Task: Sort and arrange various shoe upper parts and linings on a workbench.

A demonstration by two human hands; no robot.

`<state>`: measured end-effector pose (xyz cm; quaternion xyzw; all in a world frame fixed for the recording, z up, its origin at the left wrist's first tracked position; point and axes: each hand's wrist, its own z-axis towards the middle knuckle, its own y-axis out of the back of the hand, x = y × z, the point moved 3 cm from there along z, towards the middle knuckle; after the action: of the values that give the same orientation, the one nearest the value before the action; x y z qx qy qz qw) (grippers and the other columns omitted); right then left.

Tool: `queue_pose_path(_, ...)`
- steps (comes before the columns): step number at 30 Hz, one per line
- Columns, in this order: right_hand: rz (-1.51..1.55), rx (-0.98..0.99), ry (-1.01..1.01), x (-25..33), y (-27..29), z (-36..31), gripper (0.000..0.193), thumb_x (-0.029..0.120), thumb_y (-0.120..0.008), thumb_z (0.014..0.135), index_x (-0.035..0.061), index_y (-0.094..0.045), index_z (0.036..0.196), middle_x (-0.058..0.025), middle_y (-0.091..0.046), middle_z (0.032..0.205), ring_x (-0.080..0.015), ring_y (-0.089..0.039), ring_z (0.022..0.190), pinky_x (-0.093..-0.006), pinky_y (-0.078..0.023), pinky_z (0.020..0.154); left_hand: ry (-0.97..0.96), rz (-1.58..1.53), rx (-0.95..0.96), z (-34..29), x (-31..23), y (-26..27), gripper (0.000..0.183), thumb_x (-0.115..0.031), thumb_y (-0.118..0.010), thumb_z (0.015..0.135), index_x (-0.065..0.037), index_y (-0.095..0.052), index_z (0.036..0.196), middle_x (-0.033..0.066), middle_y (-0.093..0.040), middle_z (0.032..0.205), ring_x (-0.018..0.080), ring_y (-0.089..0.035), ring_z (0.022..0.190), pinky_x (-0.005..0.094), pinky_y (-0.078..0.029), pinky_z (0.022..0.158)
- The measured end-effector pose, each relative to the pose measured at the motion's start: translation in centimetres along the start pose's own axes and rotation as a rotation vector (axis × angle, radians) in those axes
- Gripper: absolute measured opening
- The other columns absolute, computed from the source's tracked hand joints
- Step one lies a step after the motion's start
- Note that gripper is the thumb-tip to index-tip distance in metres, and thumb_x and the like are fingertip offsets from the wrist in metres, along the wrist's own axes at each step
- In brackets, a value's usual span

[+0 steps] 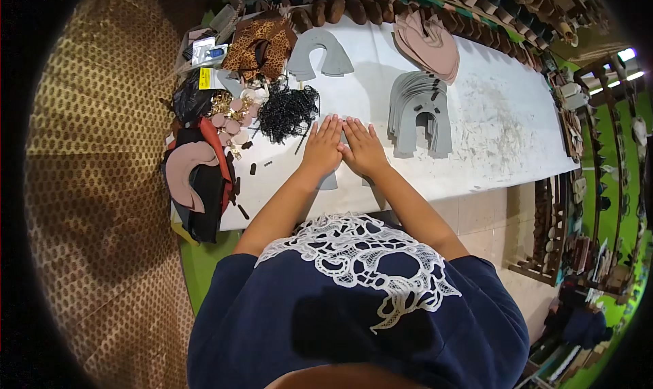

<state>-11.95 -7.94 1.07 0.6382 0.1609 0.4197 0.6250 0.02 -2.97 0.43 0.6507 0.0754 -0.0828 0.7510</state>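
Observation:
My left hand (322, 148) and my right hand (364, 149) lie flat side by side, fingers stretched forward and thumbs meeting. Both press on a grey curved piece (328, 182); only its two lower ends show below the palms, the rest being hidden. Right of my hands stands a stack of grey U-shaped pieces (403, 113) with small dark bits on top. To the left lies a tangled heap of black beaded strands (286, 111). Small dark strips (253, 168) are scattered on the white table (490, 117) near my left forearm.
More grey U-shaped pieces (320, 43) and pink curved pieces (430, 47) lie farther back. At the left are leopard-print material (260, 45), pink discs with gold trim (232, 126), and a pink curved piece (182, 174). Brown shoe lasts (333, 9) line the back edge; racks (598, 151) stand right.

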Motion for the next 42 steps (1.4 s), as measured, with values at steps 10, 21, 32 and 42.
queue_pose_path(10,-0.053,-0.057,-0.045,-0.4,0.4,-2.9,0.066,0.048,-0.041,0.089,0.0033,-0.033,0.137,-0.0145,-0.031,0.144,-0.0291,-0.027,0.134,-0.0483,-0.018,0.109,0.089,-0.063,-0.054,-3.1,-0.6,0.5,0.067,-0.034,-0.05,0.085,0.001,-0.03,0.138,0.0175,-0.03,0.144,0.0289,-0.027,0.134,0.0455,-0.017,0.11)
queue_pose_path(21,-0.059,0.023,-0.11,0.4,1.9,-6.4,0.068,0.051,-0.042,0.089,0.005,-0.032,0.138,-0.0121,-0.03,0.145,-0.0274,-0.027,0.135,-0.0477,-0.017,0.109,0.126,-0.12,-0.017,-6.4,-1.6,2.0,0.069,-0.038,-0.052,0.085,0.003,-0.029,0.137,0.021,-0.029,0.143,0.0325,-0.027,0.134,0.049,-0.016,0.109)
queue_pose_path(32,0.047,-0.064,-0.128,0.2,2.2,-6.3,0.061,0.041,-0.046,0.09,0.0041,-0.034,0.137,-0.0227,-0.031,0.141,-0.0371,-0.028,0.132,-0.0488,-0.019,0.108,0.227,-0.231,-0.047,-6.2,-0.9,2.0,0.069,-0.037,-0.049,0.088,0.003,-0.026,0.139,0.0228,-0.022,0.145,0.0344,-0.021,0.136,0.0467,-0.012,0.11)
queue_pose_path(42,0.198,-0.202,-0.17,0.6,3.0,-4.4,0.058,0.026,-0.056,0.086,0.0029,-0.035,0.135,-0.0255,-0.045,0.126,-0.0401,-0.042,0.119,-0.0463,-0.031,0.101,0.253,-0.54,-0.364,-3.2,1.9,2.2,0.015,-0.012,-0.065,0.077,-0.004,-0.063,0.089,0.0278,-0.037,0.135,0.0435,-0.031,0.128,0.0454,-0.023,0.107)
